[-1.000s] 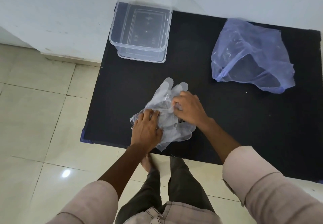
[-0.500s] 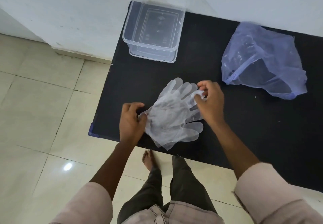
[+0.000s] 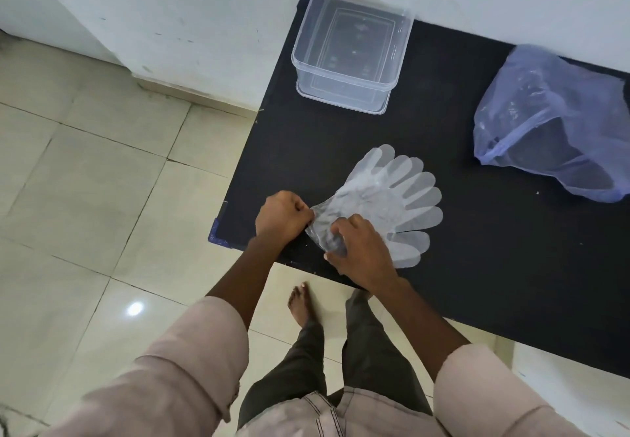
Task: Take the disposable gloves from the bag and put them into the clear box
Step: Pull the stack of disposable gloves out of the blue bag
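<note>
From my remote seat I see the thin, translucent disposable gloves (image 3: 385, 201) lying fanned out on the near-left part of the black rectangular table (image 3: 511, 266), plastic fingers spread toward the far right, cuffs gathered close to the near edge. They are out of the crumpled bluish plastic bag (image 3: 552, 122), which sits well apart at the far right, its mouth slack and open toward me. The clear, lidless, rectangular plastic box (image 3: 351, 54) stands at the far-left corner against the white wall (image 3: 170, 10), and looks empty.

My left hand (image 3: 281, 216) is curled tight, pinching the cuff end at its left side. My right hand (image 3: 363, 252) presses down on the same cuff end, its fingers bent over the film; it seems to be clamping the plastic, though I cannot tell how firm the hold is.

I judge the gloves are being gathered for the carry to the box — and that is where trouble could start. The stack is only held at the cuffs, so a quick lift could let the loose sheets slide apart and one flutter off the near edge onto the tiled floor (image 3: 85, 197). The film is light and clingy; it may stick to skin on release, or drape over the box rim instead of dropping inside.
</note>
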Motion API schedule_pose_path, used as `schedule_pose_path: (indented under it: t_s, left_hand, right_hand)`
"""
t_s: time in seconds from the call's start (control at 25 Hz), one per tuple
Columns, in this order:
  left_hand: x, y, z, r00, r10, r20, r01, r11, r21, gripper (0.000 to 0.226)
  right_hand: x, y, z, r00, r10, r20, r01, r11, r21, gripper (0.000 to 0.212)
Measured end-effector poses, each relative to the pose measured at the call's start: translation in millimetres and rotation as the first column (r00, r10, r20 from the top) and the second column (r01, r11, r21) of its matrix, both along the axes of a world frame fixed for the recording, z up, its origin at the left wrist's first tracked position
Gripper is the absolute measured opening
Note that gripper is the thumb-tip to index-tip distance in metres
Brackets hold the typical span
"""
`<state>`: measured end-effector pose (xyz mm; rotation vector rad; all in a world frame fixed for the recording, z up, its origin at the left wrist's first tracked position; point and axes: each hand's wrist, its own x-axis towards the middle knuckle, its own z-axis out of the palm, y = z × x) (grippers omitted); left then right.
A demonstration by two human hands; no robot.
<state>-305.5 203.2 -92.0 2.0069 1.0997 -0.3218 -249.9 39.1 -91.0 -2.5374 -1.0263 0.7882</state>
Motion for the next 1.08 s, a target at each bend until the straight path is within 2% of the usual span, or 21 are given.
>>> schedule_pose_path:
  t_s: [0.08,0.16,0.28,0.36,0.44,0.52,0.6,0.72,0.76,0.84,0.88,0.96,1.08]
  left_hand:
    - [5,6,4,0.999,0.045,-0.029,-0.048,0.995,-0.090,0.014]
    - [9,8,13,0.992,0.126,-0.024,-0.128,0.961,-0.243,0.020]
    - [13,5,28,0.975,0.219,-0.033,-0.214,0.889,-0.405,0.015]
    - [14,1,33,0.971,0.236,-0.039,-0.225,0.845,-0.485,0.014]
    - [15,-1,36,0.970,0.241,-0.042,-0.226,0.815,-0.534,0.023]
    - [15,-4,37,0.956,0.292,-0.019,-0.253,0.792,-0.555,0.033]
    - [12,-7,33,0.934,0.354,0.053,-0.283,0.819,-0.499,0.033]
    - [2,-11,21,0.912,0.357,0.205,-0.259,0.884,-0.388,0.017]
    - [-4,-13,17,0.926,0.275,0.258,-0.191,0.932,-0.308,0.015]
    - [-15,-20,7,0.949,-0.009,0.316,0.021,0.999,-0.036,0.018]
    - [-19,-25,3,0.939,-0.148,0.311,0.124,0.988,0.096,0.019]
    - [-25,-35,-4,0.901,-0.348,0.258,0.285,0.925,0.251,0.022]
    - [-26,-44,-12,0.872,-0.460,0.167,0.390,0.860,0.329,0.033]
  right_hand:
    - [2,1,3,1.000,0.007,-0.013,-0.007,1.000,-0.025,0.054]
    - [3,3,6,0.999,-0.038,-0.038,0.039,0.999,0.020,0.053]
    - [-2,15,9,0.979,-0.203,0.001,0.201,0.971,0.130,0.062]
    - [-4,26,12,0.937,-0.345,-0.053,0.349,0.923,0.162,0.063]
    - [-3,33,12,0.894,-0.441,-0.085,0.449,0.881,0.151,0.052]
    - [-1,34,10,0.865,-0.497,-0.067,0.501,0.849,0.170,0.030]
    - [2,32,10,0.852,-0.518,-0.080,0.523,0.830,0.194,0.014]
    - [7,26,10,0.802,-0.546,-0.242,0.594,0.772,0.226,0.016]
    - [8,25,11,0.769,-0.560,-0.310,0.631,0.743,0.224,0.018]
    - [10,24,12,0.711,-0.581,-0.395,0.685,0.699,0.205,0.020]
    - [10,23,13,0.692,-0.587,-0.420,0.701,0.686,0.196,0.019]
    - [12,23,17,0.663,-0.596,-0.454,0.723,0.667,0.181,0.017]
    - [17,19,23,0.640,-0.606,-0.472,0.743,0.645,0.179,0.013]
